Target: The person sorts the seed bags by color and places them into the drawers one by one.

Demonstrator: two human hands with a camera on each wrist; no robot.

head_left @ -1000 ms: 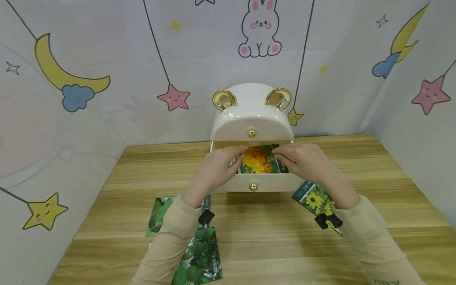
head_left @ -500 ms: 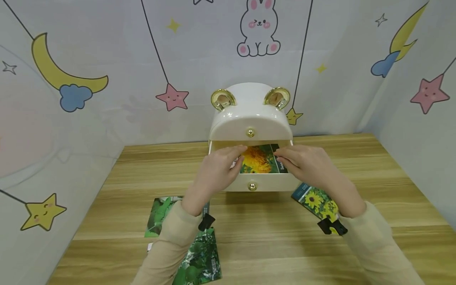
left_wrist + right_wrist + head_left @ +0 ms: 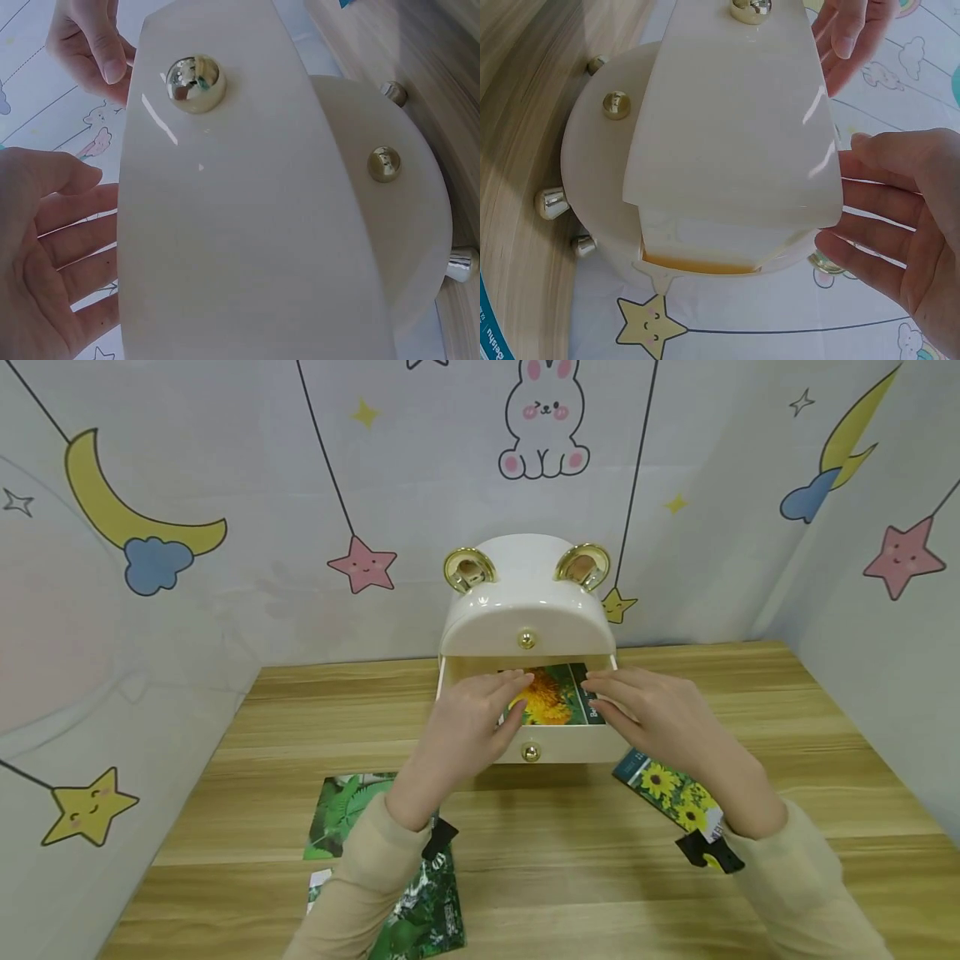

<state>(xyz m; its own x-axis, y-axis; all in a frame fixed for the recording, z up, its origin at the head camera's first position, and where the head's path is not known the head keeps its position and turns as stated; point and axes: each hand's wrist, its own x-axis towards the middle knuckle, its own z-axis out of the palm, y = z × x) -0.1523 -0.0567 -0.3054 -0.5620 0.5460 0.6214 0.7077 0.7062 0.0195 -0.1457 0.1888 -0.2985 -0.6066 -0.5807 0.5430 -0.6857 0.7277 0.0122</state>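
Note:
A white two-drawer box (image 3: 532, 602) with gold ear shapes stands on the table, and its lower drawer (image 3: 577, 745) is pulled out. A flat card or packet with an orange flower picture (image 3: 551, 700) lies in that drawer. My left hand (image 3: 474, 720) reaches over the drawer's left side, fingers relaxed and partly covering the flower picture. Over the right side is my right hand (image 3: 658, 708), its fingertips near the picture's dark edge. Both wrist views show loosely extended fingers reaching past the drawer front; whether the fingertips touch the card is hidden there.
Green leaf picture cards (image 3: 348, 810) lie on the wooden table (image 3: 555, 860) at left, partly under the left forearm. A yellow flower card (image 3: 667, 785) lies at right below the right wrist. A patterned cloth backdrop (image 3: 300, 602) stands close behind the box.
My left hand has shifted slightly right over the flower picture, and my right hand has moved slightly to the right. The drawer stays pulled out, with the flower picture still in it.

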